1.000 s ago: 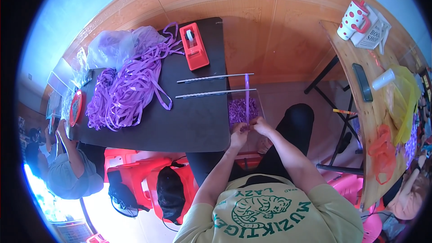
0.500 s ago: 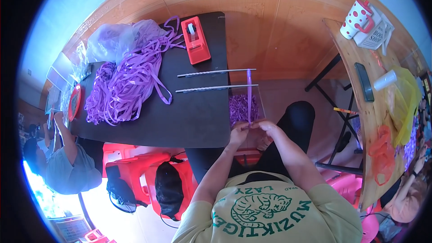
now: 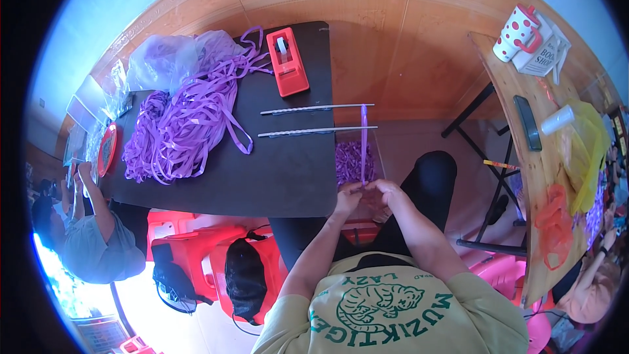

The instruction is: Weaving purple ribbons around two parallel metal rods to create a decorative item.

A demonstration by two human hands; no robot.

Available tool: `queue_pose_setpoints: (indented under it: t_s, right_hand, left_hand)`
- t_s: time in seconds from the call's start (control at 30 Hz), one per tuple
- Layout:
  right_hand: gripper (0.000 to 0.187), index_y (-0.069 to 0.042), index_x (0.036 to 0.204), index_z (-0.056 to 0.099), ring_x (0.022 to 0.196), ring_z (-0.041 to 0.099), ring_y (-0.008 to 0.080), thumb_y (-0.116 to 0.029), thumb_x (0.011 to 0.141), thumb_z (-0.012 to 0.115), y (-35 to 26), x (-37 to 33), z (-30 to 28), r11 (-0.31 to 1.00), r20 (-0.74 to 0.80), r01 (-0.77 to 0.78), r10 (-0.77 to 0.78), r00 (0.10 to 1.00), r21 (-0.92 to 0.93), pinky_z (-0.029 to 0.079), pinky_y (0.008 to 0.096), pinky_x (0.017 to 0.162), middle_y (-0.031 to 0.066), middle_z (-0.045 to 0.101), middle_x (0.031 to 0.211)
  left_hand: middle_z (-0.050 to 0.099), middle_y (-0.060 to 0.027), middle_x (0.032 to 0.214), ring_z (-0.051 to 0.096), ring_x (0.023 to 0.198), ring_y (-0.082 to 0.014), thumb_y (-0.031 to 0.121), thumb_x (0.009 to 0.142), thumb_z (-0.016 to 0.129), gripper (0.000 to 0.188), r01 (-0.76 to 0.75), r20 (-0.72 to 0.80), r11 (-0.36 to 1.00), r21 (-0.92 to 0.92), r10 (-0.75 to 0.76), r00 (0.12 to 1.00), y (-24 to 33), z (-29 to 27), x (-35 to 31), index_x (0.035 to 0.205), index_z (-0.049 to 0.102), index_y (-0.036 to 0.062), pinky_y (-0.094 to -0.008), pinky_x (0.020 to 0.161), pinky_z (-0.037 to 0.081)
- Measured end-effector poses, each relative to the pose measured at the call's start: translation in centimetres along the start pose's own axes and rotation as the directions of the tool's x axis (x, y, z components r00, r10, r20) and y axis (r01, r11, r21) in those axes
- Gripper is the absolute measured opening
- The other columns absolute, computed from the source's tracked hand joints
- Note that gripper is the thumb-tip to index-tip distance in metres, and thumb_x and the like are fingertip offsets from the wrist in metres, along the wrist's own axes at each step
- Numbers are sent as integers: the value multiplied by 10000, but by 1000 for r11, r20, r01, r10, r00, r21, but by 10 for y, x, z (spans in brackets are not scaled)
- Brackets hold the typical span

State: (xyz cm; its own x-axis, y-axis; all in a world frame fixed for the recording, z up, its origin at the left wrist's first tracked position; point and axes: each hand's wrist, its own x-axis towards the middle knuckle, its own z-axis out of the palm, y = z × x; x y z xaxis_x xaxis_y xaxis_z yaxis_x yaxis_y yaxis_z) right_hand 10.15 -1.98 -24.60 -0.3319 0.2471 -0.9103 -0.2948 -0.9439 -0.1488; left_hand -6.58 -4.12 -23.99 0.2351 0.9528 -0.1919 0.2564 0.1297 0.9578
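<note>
Two thin metal rods [image 3: 317, 108] lie on the dark table and jut past its right edge. A purple ribbon [image 3: 363, 147] runs from the ends of the rods down toward me. At its near end my left hand [image 3: 349, 195] and my right hand [image 3: 383, 189] are close together, fingers pinched on the ribbon. The exact grip of the fingertips is too small to make out. Beneath the ribbon, a container of purple pieces [image 3: 354, 161] shows beside the table edge.
On the dark table [image 3: 282, 183] lie a heap of purple ribbon [image 3: 190, 131] and a red tape dispenser [image 3: 287, 62]. A wooden table [image 3: 508, 88] at right bears a phone [image 3: 528, 122], a dotted mug [image 3: 515, 34] and bags. Red stools [image 3: 259, 269] stand at lower left; other people sit at both sides.
The view has shifted slightly, so the table and rods appear a little lower. Both hands stay at the ribbon's near end, with only slight finger movement.
</note>
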Motion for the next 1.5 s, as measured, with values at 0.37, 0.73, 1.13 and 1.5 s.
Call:
queue_pose_setpoints:
  t_s: [0.37,0.73,1.13,1.5]
  right_hand:
    - [151,-62,857,630,759,628,247,-117,723,672,3,22,-13,926,-196,330,-364,911,-182,477,345,644,103,645,818]
    - [307,13,934,601,795,642,258,-151,713,738,26,-42,20,-25,136,478,-971,199,-878,489,324,704,153,640,874]
    - [135,-8,904,619,654,583,92,-53,787,670,26,-74,37,16,58,771,-996,68,-636,458,228,628,24,609,708]
    - [108,5,854,640,707,591,153,-56,767,659,6,-101,76,-56,191,867,-980,46,-495,450,268,613,66,556,739]
  left_hand:
    - [665,-159,1002,656,885,-240,92,751,545,408,-129,-61,977,167,141,988,9,5,3,1151,625,106,-301,796,498]
    - [678,-128,995,643,932,-187,47,711,535,383,-15,-43,996,91,19,999,11,-1,-2,1067,672,90,-277,837,477]
    - [688,-101,960,639,912,-172,20,733,515,371,185,-29,978,97,-183,983,22,1,-8,1062,675,86,-271,820,479]
    - [669,-35,795,594,742,-97,-25,732,500,327,175,9,984,25,-175,985,2,-1,-11,990,688,47,-246,681,474]
